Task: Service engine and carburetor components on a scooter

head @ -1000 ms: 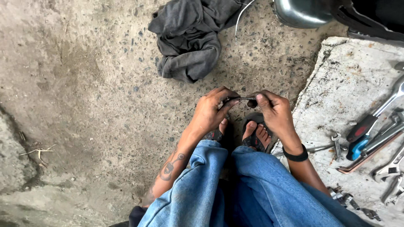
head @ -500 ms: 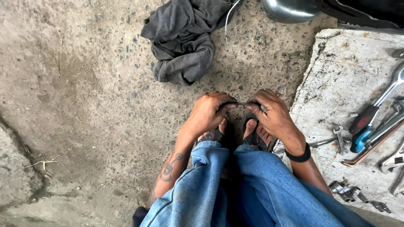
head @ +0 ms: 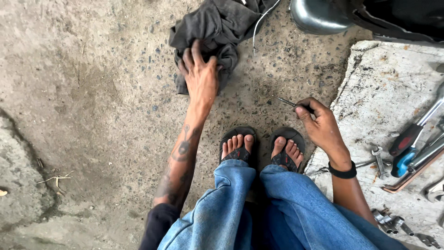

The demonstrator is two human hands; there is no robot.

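Thin dark metal screw (head: 283,101), long and slender, threaded along the shaft, pinched at its head end between thumb and fingertips of the right hand (head: 319,122). Long axis running from about four o'clock at the fingers to ten o'clock at the free tip, nearly level, pointing toward the rag. Held just above the concrete floor (head: 92,115), at twelve o'clock from the right sandal (head: 287,139).

Left hand (head: 200,76) stretched out to eleven o'clock from the feet, fingers spread and curling down onto the dark grey rag (head: 217,32), palm pressing the near edge of the crumpled cloth. Thin white wire (head: 260,23) trailing over the rag's right side.

Black wristband (head: 343,172) on the right wrist. Blue jeans (head: 240,208) at six o'clock, toes in black sandals just beyond the hems.

At three o'clock, raised pale slab (head: 384,92), its ragged edge running just beside the right hand; wrenches (head: 380,159) and a red-and-blue handled tool (head: 407,148) lying on it. Rounded metal casing (head: 319,16) at one o'clock, near the slab's far corner. Open bare floor from seven to eleven o'clock, with a crack (head: 23,139) at nine o'clock.
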